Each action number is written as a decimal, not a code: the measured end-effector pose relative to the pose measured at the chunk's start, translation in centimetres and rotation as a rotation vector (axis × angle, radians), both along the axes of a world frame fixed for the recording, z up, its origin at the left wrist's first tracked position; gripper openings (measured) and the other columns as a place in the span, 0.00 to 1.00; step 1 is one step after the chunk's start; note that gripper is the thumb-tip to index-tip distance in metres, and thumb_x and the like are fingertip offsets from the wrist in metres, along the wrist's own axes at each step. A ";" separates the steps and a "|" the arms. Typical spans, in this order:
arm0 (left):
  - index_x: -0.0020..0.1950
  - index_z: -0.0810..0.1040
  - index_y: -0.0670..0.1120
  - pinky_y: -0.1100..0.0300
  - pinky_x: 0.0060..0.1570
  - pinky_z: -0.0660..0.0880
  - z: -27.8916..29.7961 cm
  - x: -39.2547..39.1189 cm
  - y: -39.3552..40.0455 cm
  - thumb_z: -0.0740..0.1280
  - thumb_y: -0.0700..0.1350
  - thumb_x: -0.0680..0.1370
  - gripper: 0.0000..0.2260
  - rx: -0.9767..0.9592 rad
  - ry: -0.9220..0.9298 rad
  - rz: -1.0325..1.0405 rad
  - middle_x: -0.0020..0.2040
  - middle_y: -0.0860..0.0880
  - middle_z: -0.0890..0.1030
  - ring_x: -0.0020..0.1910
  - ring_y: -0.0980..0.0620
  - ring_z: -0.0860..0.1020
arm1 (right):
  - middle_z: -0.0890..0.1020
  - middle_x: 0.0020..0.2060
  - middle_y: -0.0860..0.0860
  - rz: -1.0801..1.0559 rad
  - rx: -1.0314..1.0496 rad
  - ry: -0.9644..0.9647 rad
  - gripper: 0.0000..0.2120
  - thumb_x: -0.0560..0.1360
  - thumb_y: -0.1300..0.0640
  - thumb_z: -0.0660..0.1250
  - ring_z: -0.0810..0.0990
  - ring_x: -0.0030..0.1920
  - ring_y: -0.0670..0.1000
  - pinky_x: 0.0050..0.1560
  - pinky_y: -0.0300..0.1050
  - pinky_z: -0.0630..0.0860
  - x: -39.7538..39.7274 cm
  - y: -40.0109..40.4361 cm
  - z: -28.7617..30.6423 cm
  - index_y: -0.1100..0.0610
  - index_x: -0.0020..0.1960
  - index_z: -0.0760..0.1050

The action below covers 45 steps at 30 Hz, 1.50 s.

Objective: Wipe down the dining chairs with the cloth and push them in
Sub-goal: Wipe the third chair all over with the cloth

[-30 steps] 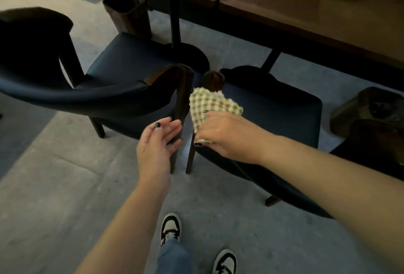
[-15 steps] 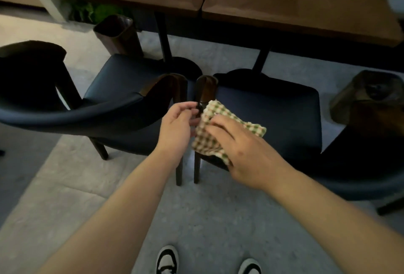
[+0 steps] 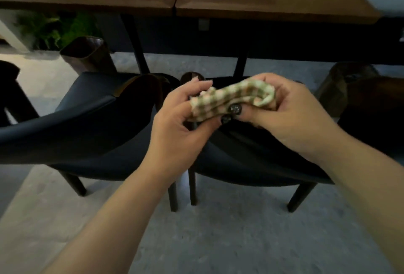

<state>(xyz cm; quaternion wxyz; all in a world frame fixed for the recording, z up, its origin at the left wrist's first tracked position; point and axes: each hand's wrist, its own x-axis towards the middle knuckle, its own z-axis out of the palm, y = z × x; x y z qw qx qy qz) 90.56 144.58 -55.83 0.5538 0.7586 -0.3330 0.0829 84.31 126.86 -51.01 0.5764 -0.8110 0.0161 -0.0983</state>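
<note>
Both hands hold the green-and-white checked cloth (image 3: pixel 229 98), bunched up in the air above the chairs. My left hand (image 3: pixel 181 120) pinches its left end and my right hand (image 3: pixel 290 111) grips its right end. Below them stand two dark blue padded chairs side by side: the left chair (image 3: pixel 87 125) and the right chair (image 3: pixel 251 155), whose seat is mostly hidden behind my hands. Both chairs face the table and stand pulled out from it.
Two wooden tables (image 3: pixel 262 0) meet edge to edge ahead, on dark legs. A brown wooden armrest end (image 3: pixel 87 55) rises at the left and another (image 3: pixel 349 85) at the right. A green plant (image 3: pixel 56 30) sits at the far left. Grey floor lies in front of me.
The cloth has come off the right chair's armrest. My left hand has joined my right on it, and both have lifted it and bunched it up. My view has tilted up toward the tables.
</note>
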 end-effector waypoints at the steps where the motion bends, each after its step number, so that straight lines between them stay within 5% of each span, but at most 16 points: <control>1: 0.61 0.77 0.48 0.56 0.67 0.72 -0.1 0.1 -0.6 0.74 0.41 0.74 0.17 -0.067 -0.012 0.009 0.62 0.48 0.79 0.68 0.53 0.74 | 0.84 0.45 0.50 -0.013 0.020 -0.005 0.14 0.70 0.66 0.73 0.83 0.48 0.46 0.49 0.39 0.79 -0.1 -0.1 -0.1 0.56 0.53 0.77; 6: 0.50 0.81 0.51 0.68 0.46 0.77 0.4 0.4 -2.7 0.71 0.46 0.73 0.06 -0.368 0.051 0.037 0.45 0.57 0.84 0.49 0.61 0.83 | 0.85 0.48 0.46 -0.068 -0.018 0.072 0.20 0.69 0.65 0.74 0.83 0.49 0.43 0.55 0.42 0.78 -0.2 -0.3 -0.2 0.50 0.57 0.76; 11: 0.41 0.82 0.46 0.67 0.39 0.77 0.6 0.2 -3.8 0.71 0.47 0.74 0.05 -0.551 0.000 -0.003 0.37 0.57 0.84 0.40 0.61 0.83 | 0.86 0.46 0.47 -0.086 -0.068 -0.004 0.12 0.69 0.62 0.74 0.84 0.49 0.46 0.56 0.44 0.78 -1.0 0.0 -0.3 0.54 0.52 0.80; 14: 0.38 0.81 0.44 0.65 0.38 0.77 0.3 -0.2 -4.0 0.71 0.46 0.77 0.09 -0.701 0.027 0.000 0.35 0.54 0.83 0.39 0.59 0.82 | 0.85 0.49 0.48 0.077 -0.119 0.082 0.13 0.71 0.63 0.72 0.83 0.50 0.45 0.52 0.36 0.79 -1.6 0.3 0.0 0.55 0.55 0.79; 18: 0.38 0.80 0.49 0.65 0.37 0.78 -0.8 -0.2 -2.3 0.72 0.54 0.75 0.11 -0.863 0.206 0.139 0.33 0.59 0.83 0.37 0.63 0.82 | 0.84 0.52 0.46 0.153 -0.478 0.226 0.23 0.66 0.57 0.78 0.82 0.54 0.46 0.59 0.41 0.76 -1.8 0.9 0.0 0.51 0.59 0.78; 21: 0.39 0.81 0.50 0.53 0.45 0.82 -3.1 0.5 -0.1 0.76 0.57 0.69 0.12 -0.821 0.478 0.208 0.35 0.55 0.85 0.41 0.55 0.84 | 0.84 0.49 0.47 -0.030 -0.675 0.169 0.31 0.61 0.49 0.80 0.82 0.53 0.48 0.61 0.45 0.74 -1.6 1.6 0.0 0.52 0.62 0.76; 25: 0.39 0.77 0.49 0.51 0.47 0.79 -7.3 0.6 2.2 0.77 0.56 0.67 0.13 -0.521 0.646 0.420 0.41 0.49 0.82 0.41 0.50 0.80 | 0.79 0.51 0.45 -0.236 -1.110 0.127 0.27 0.67 0.33 0.69 0.78 0.52 0.49 0.54 0.47 0.75 -2.5 4.4 -1.2 0.46 0.61 0.73; 29: 0.43 0.77 0.45 0.52 0.49 0.79 -10.7 1.9 3.3 0.77 0.49 0.71 0.12 -0.687 0.944 0.386 0.44 0.44 0.83 0.42 0.47 0.82 | 0.77 0.49 0.50 -0.439 -1.577 -0.052 0.26 0.73 0.31 0.57 0.79 0.51 0.54 0.40 0.47 0.70 -2.8 7.3 -4.0 0.51 0.58 0.67; 34: 0.52 0.81 0.41 0.51 0.50 0.80 -13.2 1.6 2.5 0.76 0.36 0.70 0.12 -0.766 0.987 0.220 0.44 0.44 0.86 0.44 0.45 0.85 | 0.70 0.41 0.47 -0.329 -1.530 0.059 0.23 0.71 0.31 0.61 0.75 0.46 0.52 0.40 0.46 0.70 -1.9 6.4 -1.4 0.47 0.54 0.69; 38: 0.49 0.78 0.50 0.48 0.59 0.77 -14.1 2.1 0.1 0.71 0.39 0.75 0.07 -0.631 0.798 0.349 0.51 0.47 0.82 0.52 0.47 0.81 | 0.75 0.45 0.46 -0.145 -1.357 0.222 0.20 0.70 0.32 0.63 0.75 0.45 0.48 0.40 0.45 0.73 0.0 5.1 0.1 0.47 0.49 0.70; 41: 0.65 0.76 0.44 0.49 0.66 0.72 -13.8 3.4 -1.9 0.63 0.40 0.81 0.13 -0.532 0.626 0.380 0.63 0.45 0.79 0.62 0.46 0.77 | 0.75 0.46 0.46 -0.087 -1.183 0.268 0.18 0.71 0.36 0.66 0.75 0.46 0.47 0.48 0.46 0.76 0.6 4.5 -0.2 0.47 0.51 0.71; 45: 0.66 0.76 0.40 0.56 0.64 0.71 -12.7 6.0 -3.8 0.60 0.40 0.82 0.14 -0.547 0.487 0.323 0.61 0.46 0.79 0.64 0.46 0.75 | 0.75 0.47 0.47 -0.086 -1.148 0.273 0.18 0.70 0.36 0.66 0.75 0.48 0.48 0.53 0.48 0.76 1.1 4.1 -0.5 0.48 0.52 0.71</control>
